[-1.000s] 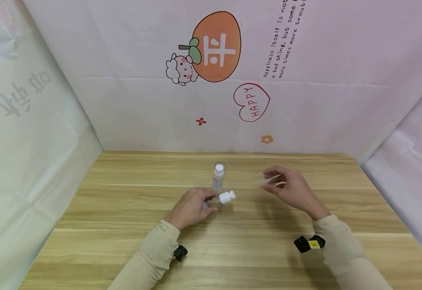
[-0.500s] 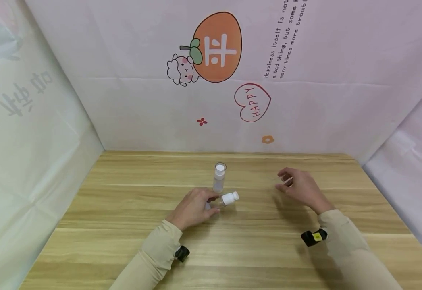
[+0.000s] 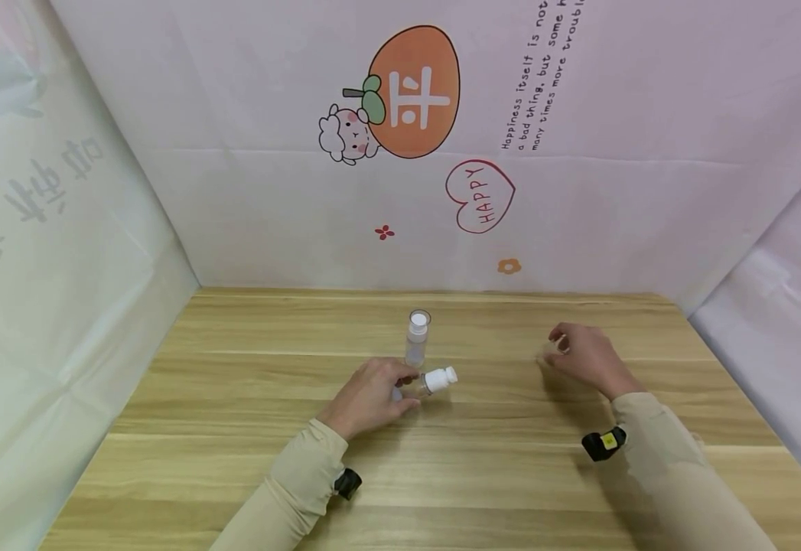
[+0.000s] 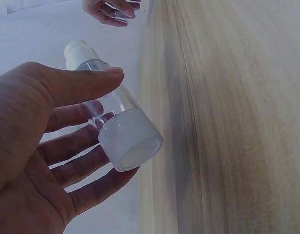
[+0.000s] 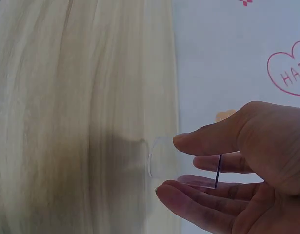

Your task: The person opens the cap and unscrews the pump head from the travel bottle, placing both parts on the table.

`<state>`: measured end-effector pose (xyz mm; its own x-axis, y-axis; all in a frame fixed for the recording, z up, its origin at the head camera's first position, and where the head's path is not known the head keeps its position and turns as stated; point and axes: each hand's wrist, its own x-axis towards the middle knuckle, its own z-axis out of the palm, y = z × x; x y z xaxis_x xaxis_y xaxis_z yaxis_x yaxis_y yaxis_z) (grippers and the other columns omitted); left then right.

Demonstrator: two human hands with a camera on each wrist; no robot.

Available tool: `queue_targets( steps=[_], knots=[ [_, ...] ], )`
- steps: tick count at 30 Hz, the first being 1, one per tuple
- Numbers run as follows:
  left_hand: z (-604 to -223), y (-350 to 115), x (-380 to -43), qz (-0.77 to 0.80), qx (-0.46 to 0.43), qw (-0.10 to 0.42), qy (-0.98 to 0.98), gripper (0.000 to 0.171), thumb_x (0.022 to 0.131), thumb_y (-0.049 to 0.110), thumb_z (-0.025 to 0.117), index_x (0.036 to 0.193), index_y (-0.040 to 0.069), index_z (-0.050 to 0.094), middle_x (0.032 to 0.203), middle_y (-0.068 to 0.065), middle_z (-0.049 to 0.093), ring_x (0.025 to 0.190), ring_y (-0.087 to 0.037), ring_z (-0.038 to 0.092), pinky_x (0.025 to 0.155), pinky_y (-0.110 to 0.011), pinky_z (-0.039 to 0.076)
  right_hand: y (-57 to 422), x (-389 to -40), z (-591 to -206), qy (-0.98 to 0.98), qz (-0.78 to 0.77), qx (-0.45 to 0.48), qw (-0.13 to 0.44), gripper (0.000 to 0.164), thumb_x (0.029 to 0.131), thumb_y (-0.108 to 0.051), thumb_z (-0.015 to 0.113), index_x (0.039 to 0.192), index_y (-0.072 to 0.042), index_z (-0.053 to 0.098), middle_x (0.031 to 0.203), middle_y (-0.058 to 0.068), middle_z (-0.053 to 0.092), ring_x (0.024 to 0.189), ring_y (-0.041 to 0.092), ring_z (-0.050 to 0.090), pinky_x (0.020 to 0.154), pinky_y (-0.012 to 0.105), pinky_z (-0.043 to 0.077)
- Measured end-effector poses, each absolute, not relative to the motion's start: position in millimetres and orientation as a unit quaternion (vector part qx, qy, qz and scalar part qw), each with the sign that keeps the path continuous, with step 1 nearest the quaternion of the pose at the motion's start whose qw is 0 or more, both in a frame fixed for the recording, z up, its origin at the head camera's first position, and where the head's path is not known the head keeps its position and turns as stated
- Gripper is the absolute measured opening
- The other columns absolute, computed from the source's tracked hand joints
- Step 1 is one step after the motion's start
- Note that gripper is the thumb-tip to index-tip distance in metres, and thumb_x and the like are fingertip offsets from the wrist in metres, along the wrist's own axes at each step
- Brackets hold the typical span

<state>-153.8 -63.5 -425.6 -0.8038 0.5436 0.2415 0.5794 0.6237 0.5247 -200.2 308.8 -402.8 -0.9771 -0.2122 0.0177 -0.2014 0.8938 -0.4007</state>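
My left hand (image 3: 370, 394) grips a small clear pump bottle (image 3: 436, 379), thumb on one side and fingers on the other. That bottle lies tilted, its white pump head pointing right. In the left wrist view its white base (image 4: 131, 139) faces the camera. My right hand (image 3: 589, 356), over the right part of the table, holds a clear cap (image 5: 163, 158) between thumb and fingers. The cap is see-through and hard to make out in the head view. A second clear bottle (image 3: 415, 344) with a white top stands upright just behind the left hand.
The wood-grain table (image 3: 496, 474) ends at the back against a pale printed cloth (image 3: 269, 214). Similar cloth hangs at the left and right sides. A black wrist camera (image 3: 603, 442) sits on the right sleeve.
My right hand has moved right with the clear cap, away from the bottles. The left hand and its pump bottle have stayed nearly in place.
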Motion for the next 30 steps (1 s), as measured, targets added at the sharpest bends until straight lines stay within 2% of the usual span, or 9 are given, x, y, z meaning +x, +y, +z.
queue_targets(
  steps=[11, 30],
  knots=[
    [-425.5, -63.0, -152.7, -0.304, -0.317, 0.031, -0.898, 0.036, 0.082, 0.018, 0.087, 0.112, 0.003, 0.075, 0.108, -0.011, 0.074, 0.086, -0.020, 0.069, 0.072, -0.027, 0.056, 316.6, -204.1, -406.8, 0.976, -0.193, -0.090, 0.035, 0.036, 0.089, -0.018, 0.074, 0.111, 0.009, 0.065, 0.094, 0.024, 0.068, 0.086, 0.039, 0.065, 0.071, 0.052, 0.054],
    [-423.5, -64.2, -150.3, -0.309, -0.318, 0.017, -0.896, 0.032, 0.083, 0.016, 0.086, 0.110, 0.002, 0.075, 0.101, -0.010, 0.074, 0.083, -0.018, 0.067, 0.071, -0.026, 0.054, 315.7, -210.2, -401.8, 0.978, -0.172, -0.091, 0.070, 0.042, 0.091, -0.015, 0.071, 0.118, 0.015, 0.060, 0.092, 0.021, 0.067, 0.081, 0.032, 0.063, 0.068, 0.049, 0.054]
  ],
)
